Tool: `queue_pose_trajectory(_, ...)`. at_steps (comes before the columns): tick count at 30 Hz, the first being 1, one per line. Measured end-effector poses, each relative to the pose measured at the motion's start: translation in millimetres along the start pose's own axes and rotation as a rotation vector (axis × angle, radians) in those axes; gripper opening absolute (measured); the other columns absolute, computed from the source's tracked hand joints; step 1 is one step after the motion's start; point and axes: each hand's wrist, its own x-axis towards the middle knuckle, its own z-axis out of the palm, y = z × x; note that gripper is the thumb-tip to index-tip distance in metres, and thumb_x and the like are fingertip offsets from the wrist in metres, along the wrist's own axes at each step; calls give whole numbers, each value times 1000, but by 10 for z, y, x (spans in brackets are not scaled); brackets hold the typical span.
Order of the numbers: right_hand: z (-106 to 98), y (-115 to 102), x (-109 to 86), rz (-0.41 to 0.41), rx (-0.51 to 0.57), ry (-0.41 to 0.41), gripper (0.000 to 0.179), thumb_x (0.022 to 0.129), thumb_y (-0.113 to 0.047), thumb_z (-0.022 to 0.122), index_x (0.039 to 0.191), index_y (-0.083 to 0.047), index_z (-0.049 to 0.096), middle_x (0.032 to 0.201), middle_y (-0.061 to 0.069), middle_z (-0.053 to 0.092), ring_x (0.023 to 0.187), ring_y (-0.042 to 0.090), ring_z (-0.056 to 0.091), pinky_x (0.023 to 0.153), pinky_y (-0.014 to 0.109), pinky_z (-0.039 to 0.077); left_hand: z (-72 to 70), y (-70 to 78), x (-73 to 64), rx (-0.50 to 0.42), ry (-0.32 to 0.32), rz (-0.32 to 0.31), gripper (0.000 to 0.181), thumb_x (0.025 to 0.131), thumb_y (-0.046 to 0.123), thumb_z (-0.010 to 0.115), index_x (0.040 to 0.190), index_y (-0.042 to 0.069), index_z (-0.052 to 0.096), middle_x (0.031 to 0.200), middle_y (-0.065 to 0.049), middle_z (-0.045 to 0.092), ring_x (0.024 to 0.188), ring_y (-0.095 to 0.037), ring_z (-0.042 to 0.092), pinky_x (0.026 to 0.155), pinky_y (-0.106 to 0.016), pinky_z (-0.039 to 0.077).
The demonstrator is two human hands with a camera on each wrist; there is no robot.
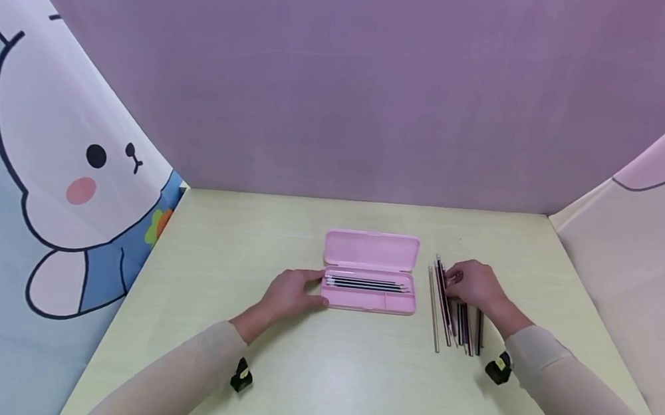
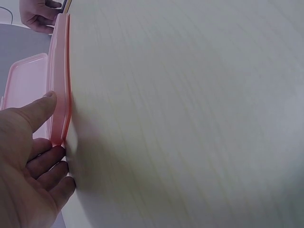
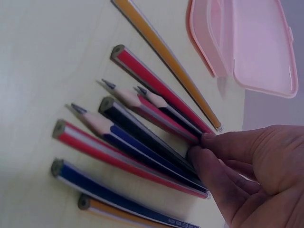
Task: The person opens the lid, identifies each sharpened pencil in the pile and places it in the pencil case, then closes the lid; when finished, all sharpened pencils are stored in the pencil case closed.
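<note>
A pink pencil case (image 1: 400,303) lies unfolded on the table, several dark pencils (image 1: 364,284) in its back compartment. At the case's left end, my left hand (image 1: 291,294) holds it, thumb by the front corner and fingers against the end; the left wrist view has the thumb on the case's side (image 2: 59,85). To the right of the case, my right hand (image 1: 475,285) pinches at the ends of the loose pencils between thumb and forefinger. Red, black and blue pencils (image 3: 142,147) fan out from those fingertips; which ones are gripped is partly hidden.
A yellow pencil (image 1: 433,311) lies apart, nearest the case. More pencils, one dark blue (image 3: 114,194), lie beside the fan. The pale wooden table (image 1: 351,383) meets a purple backdrop (image 1: 378,105) behind, with printed cloth (image 1: 62,141) at the left.
</note>
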Motion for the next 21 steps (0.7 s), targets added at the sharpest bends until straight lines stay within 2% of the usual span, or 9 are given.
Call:
queue_pose_trajectory(5,7,32,-12,14,11,22,33,82,-4,73,114,6,72,93,17,76,63,15,70,58,31,61,9,-7,7,1,1,-1,68,85,40,83,145,17,60,146,-5,61,140,-31,53,115,-52,44)
queue_pose_trajectory(14,19,-8,-39,17,-86,54,35,78,-6,69,112,4,74,97,16,77,71,19,69,65,36,58,16,-3,5,13,8,9,68,85,40,82,145,18,59,146,-4,61,140,-30,53,115,-51,44)
queue_pose_trajectory(18,33,-23,-31,31,-99,57,34,79,-9,70,110,3,74,95,16,77,70,19,69,67,40,59,17,4,4,9,10,7,68,85,40,83,145,18,60,146,-5,61,140,-31,52,115,-51,44)
queue_pose_trajectory(21,38,-17,-28,50,-44,45,32,82,-8,68,110,5,73,97,18,77,67,18,70,66,39,61,19,9,3,10,10,7,68,85,39,82,145,17,59,146,-5,61,140,-31,52,115,-52,44)
